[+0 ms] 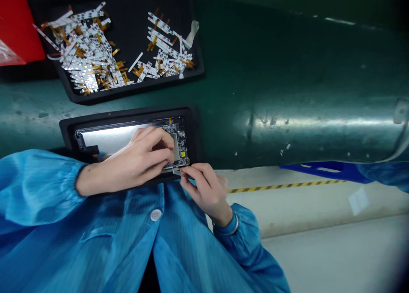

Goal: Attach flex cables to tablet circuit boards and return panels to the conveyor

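Note:
An opened tablet (110, 140) with a silver plate and an exposed circuit board (182, 142) lies in a black tray (192, 133) before me. My left hand (137, 159) reaches across it, fingers curled and tips down at the board; whatever they pinch is hidden. At the board's lower right corner, my right hand (206, 188) is closed, with thumb and index finger on the end of a small pale flex strip (177, 171). The strip's far end meets the tablet's edge; I cannot tell whether it is attached.
A larger black tray (131, 86) farther back holds a heap of white and orange flex strips (92, 50) and a smaller pile. Something red (19, 29) stands at the far left. The green mat (287, 93) curves at its front edge. A blue plastic piece (326, 170) is at right.

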The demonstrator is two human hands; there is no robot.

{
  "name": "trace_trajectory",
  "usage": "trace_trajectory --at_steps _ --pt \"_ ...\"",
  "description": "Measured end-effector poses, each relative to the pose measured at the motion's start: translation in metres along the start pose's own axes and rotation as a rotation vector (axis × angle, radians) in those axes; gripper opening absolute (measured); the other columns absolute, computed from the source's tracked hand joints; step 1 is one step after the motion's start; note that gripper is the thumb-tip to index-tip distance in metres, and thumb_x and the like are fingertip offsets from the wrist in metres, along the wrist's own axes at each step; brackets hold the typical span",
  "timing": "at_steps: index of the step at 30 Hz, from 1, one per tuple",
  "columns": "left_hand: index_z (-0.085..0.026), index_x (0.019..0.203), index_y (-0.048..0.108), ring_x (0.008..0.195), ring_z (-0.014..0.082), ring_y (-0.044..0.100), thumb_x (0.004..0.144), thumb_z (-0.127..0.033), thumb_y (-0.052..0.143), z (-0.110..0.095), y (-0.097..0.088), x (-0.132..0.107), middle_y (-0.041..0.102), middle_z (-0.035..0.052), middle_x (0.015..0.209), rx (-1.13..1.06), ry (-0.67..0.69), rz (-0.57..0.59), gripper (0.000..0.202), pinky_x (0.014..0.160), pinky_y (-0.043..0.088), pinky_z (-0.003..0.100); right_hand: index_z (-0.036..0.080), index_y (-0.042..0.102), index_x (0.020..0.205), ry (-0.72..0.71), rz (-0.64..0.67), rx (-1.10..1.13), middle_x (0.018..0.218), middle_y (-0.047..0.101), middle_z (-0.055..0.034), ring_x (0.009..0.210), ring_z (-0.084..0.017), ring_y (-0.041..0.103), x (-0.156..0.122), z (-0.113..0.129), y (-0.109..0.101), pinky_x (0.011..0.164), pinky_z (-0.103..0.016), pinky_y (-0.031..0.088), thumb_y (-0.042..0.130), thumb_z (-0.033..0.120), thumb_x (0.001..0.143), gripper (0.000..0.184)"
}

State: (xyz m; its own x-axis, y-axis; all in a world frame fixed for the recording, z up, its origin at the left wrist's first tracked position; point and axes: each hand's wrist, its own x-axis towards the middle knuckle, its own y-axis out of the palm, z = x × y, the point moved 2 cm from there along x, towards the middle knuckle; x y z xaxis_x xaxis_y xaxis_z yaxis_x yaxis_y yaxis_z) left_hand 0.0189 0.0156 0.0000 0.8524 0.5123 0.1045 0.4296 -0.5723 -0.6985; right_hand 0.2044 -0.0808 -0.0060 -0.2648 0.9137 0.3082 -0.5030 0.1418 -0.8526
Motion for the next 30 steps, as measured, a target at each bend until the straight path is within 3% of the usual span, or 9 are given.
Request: trace_trajectory --at_steps 7,15,24,30 --pt "-0.022 0.117 0.064 0.109 0.0263 0.053 0.097 -0.016 0.049 0.0031 -0.0003 -0.0025 0.057 0.0094 0.118 0.046 0.065 0.038 0.025 0.088 0.04 0.043 0.014 0.067 0.091 0.029 0.005 0.026 0.078 0.069 -0.0029 0.058 -0.009 0.063 0.0003 0.001 0.0014 0.054 -0.022 0.047 0.058 0.011 0.093 0.01" --pt "-0.024 0.119 0.066 0.116 0.0282 0.051 0.097 -0.016 0.049 0.0063 -0.0002 -0.0004 0.059 0.0096 0.123 0.075 0.117 0.118 0.029 0.092 0.035 0.044 0.016 0.066 0.092 0.093 -0.016 0.048 0.08 0.069 -0.0021 0.058 -0.008 0.061 -0.0032 0.001 0.0055 0.055 -0.02 0.047 0.058 0.009 0.091 0.011" --pt "-0.024 0.121 0.064 0.115 0.0247 0.056 0.1 -0.019 0.047 0.0079 -0.0014 0.0021 0.062 0.0081 0.122 0.03 0.123 0.099 0.027 0.093 0.038 0.042 0.013 0.066 0.091 0.269 -0.018 0.214 0.086 0.068 -0.003 0.058 -0.006 0.061 -0.0043 -0.0001 0.0059 0.051 -0.018 0.046 0.064 0.016 0.092 0.004" --pt "-0.023 0.122 0.063 0.115 0.0215 0.059 0.1 -0.019 0.048 0.0075 -0.0011 0.0023 0.066 0.0077 0.121 -0.001 0.097 0.063 0.026 0.094 0.043 0.041 0.015 0.066 0.088 0.264 -0.027 0.201 0.084 0.067 -0.0018 0.06 -0.006 0.062 -0.0034 0.0005 0.0062 0.052 -0.018 0.048 0.062 0.016 0.092 0.006"
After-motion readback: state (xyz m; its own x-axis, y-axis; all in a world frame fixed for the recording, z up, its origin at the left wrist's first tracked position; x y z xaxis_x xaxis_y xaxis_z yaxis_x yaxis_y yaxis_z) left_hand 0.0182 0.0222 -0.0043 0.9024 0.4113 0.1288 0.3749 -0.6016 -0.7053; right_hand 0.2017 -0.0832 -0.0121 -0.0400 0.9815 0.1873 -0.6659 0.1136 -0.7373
